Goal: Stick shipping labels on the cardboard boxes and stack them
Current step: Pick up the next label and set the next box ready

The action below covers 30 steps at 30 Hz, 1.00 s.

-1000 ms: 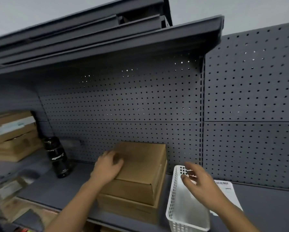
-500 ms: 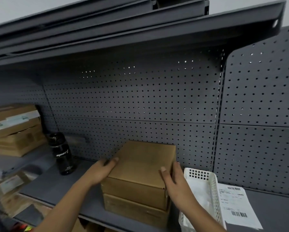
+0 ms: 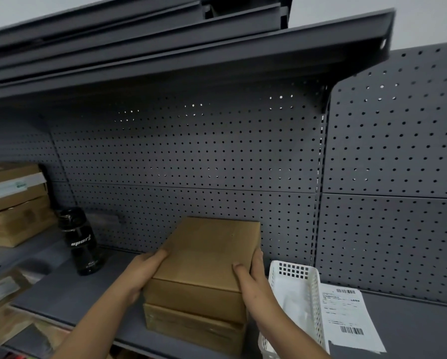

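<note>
Two plain cardboard boxes are stacked on the grey shelf (image 3: pixel 61 299). The top box (image 3: pixel 206 255) sits on the lower box (image 3: pixel 193 326), both close to the shelf's front edge. My left hand (image 3: pixel 145 268) grips the top box at its left side. My right hand (image 3: pixel 252 275) grips its right side, thumb on the lid. No label shows on either box's visible faces. A white shipping label sheet (image 3: pixel 346 320) with barcodes lies on the shelf to the right.
A white perforated basket (image 3: pixel 298 294) stands between the boxes and the label sheet. A black sport bottle (image 3: pixel 83 244) stands to the left. Further left is a stack of flat cardboard boxes (image 3: pixel 12 203). A pegboard wall runs behind, and an upper shelf (image 3: pixel 191 55) overhangs.
My right hand came from the basket to the top box's right side. My left hand slid from the lid to its left side. The view shifted left.
</note>
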{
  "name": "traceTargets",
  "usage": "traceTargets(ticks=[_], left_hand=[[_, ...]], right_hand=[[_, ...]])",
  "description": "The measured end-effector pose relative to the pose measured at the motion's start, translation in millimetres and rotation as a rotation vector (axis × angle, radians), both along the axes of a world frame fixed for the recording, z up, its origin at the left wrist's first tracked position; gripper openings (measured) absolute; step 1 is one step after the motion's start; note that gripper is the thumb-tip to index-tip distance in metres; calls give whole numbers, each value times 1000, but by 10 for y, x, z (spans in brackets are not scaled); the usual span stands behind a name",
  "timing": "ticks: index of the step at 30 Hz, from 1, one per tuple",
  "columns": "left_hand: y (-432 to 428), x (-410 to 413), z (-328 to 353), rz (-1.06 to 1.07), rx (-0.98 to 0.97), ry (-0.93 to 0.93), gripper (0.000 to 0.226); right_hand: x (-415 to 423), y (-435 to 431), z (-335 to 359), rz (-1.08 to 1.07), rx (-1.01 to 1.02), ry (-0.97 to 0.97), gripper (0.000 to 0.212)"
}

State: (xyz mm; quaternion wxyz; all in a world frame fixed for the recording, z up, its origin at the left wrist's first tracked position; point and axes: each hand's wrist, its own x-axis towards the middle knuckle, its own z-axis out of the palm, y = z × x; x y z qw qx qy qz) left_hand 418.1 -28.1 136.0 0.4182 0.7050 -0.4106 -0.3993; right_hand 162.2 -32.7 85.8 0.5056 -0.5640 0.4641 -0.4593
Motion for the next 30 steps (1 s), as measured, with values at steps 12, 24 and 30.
traceTargets(ticks=[12, 24, 30], left_hand=[[297, -663, 145, -91, -10, 25, 51], [448, -1910, 84, -277, -98, -6, 27], [617, -2630, 59, -367, -115, 37, 18]], right_hand=[[-906, 317, 90, -12, 41, -95, 87], [-2213, 619, 228, -149, -25, -105, 48], [-2944, 860, 214, -194, 6, -107, 38]])
